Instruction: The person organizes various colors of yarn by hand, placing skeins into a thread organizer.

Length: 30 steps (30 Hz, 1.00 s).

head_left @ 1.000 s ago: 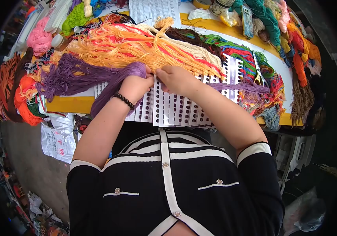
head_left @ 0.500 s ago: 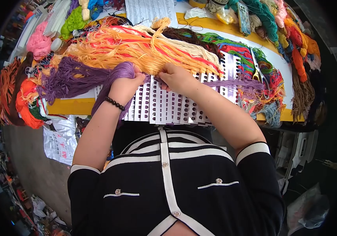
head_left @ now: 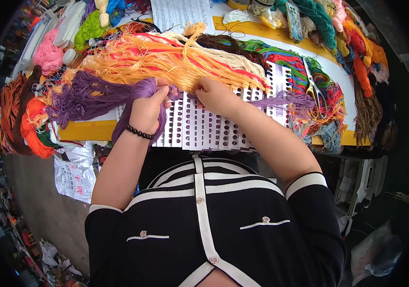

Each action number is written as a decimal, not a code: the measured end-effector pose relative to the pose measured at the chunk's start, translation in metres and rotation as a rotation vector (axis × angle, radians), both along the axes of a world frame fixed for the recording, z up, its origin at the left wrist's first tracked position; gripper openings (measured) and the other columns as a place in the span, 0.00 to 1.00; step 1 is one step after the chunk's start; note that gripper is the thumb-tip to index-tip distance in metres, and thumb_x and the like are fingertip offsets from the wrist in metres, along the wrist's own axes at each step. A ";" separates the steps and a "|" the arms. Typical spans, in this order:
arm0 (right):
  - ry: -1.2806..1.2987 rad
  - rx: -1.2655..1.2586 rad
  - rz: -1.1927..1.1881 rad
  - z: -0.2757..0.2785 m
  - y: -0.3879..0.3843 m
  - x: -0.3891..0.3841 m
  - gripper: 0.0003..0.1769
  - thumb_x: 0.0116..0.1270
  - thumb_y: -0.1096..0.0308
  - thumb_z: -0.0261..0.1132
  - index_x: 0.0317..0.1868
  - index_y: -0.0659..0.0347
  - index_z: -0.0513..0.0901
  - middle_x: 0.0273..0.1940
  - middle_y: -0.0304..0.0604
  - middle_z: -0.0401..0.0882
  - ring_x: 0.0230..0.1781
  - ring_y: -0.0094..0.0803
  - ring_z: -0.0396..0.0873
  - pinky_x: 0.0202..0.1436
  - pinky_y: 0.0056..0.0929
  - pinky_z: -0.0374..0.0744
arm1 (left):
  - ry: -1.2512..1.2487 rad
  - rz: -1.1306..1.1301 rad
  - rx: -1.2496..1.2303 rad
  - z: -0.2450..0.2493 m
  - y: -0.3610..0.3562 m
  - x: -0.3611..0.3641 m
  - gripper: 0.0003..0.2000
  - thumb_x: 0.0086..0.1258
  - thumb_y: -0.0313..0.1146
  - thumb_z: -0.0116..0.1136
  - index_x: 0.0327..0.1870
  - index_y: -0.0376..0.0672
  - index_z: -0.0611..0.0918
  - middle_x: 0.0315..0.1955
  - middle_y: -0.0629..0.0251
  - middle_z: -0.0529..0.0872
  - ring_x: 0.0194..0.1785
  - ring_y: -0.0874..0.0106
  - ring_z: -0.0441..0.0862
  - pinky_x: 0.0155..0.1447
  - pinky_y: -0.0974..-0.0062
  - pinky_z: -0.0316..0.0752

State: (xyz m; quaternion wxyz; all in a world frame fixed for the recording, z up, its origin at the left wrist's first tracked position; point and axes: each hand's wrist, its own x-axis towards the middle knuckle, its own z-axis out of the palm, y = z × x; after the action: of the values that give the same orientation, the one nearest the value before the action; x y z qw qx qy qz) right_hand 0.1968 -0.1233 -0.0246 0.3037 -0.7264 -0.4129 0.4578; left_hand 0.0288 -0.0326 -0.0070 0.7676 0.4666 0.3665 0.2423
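The orange-yellow bundle (head_left: 133, 62) lies just beyond your hands, spread across the tabletop (head_left: 87, 131) and covering the upper ends of the white hole-punched cards (head_left: 204, 131). Cream thread (head_left: 235, 61) and a dark brown bundle (head_left: 231, 47) lie behind it. To your right, scissors (head_left: 314, 92) rest among red, blue and green threads (head_left: 288, 71), and your right forearm crosses over the cards, hiding part of them. Farther back are a printed sheet (head_left: 181, 14) and a phone (head_left: 294, 21); pink yarn (head_left: 48, 49) and a small jar (head_left: 69, 57) sit off to your left.

The purple thread (head_left: 143, 89) drapes over and around your left hand (head_left: 147, 110), its loose ends trailing leftward over the tabletop. That hand is partly closed, fingers curled and thumb pressed against the thread. Your right hand (head_left: 215, 97) is drawn in to a pinch on a purple strand above the cards, though its fingertips are partly hidden. More purple strands (head_left: 281, 101) run out past your right forearm.

A second ago your hands nearly met; now your left has moved away leftward, and purple thread shows between them.
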 end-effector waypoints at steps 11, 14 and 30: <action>-0.087 0.026 0.029 -0.002 0.000 0.000 0.11 0.67 0.67 0.54 0.44 0.65 0.76 0.27 0.39 0.79 0.28 0.23 0.79 0.32 0.22 0.76 | 0.115 -0.002 0.224 -0.001 -0.003 -0.003 0.11 0.69 0.27 0.51 0.50 0.35 0.72 0.38 0.64 0.82 0.44 0.76 0.81 0.44 0.79 0.74; -0.101 0.032 0.032 -0.004 0.000 0.000 0.11 0.67 0.66 0.55 0.44 0.66 0.76 0.27 0.40 0.79 0.28 0.24 0.80 0.32 0.23 0.76 | 0.092 -0.041 0.120 0.000 -0.003 -0.004 0.13 0.70 0.26 0.48 0.53 0.35 0.70 0.42 0.62 0.82 0.47 0.74 0.80 0.48 0.79 0.73; -0.126 0.050 0.034 0.000 -0.003 -0.001 0.11 0.66 0.65 0.56 0.42 0.64 0.76 0.25 0.39 0.79 0.26 0.24 0.78 0.32 0.24 0.74 | 0.090 -0.059 0.084 0.005 -0.007 0.000 0.15 0.72 0.27 0.43 0.58 0.37 0.69 0.44 0.61 0.83 0.46 0.74 0.80 0.49 0.77 0.71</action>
State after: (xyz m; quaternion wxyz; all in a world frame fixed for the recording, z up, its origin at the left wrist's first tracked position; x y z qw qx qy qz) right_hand 0.1954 -0.1261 -0.0242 0.2876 -0.7389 -0.4546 0.4058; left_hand 0.0285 -0.0398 -0.0019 0.7369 0.5196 0.3761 0.2137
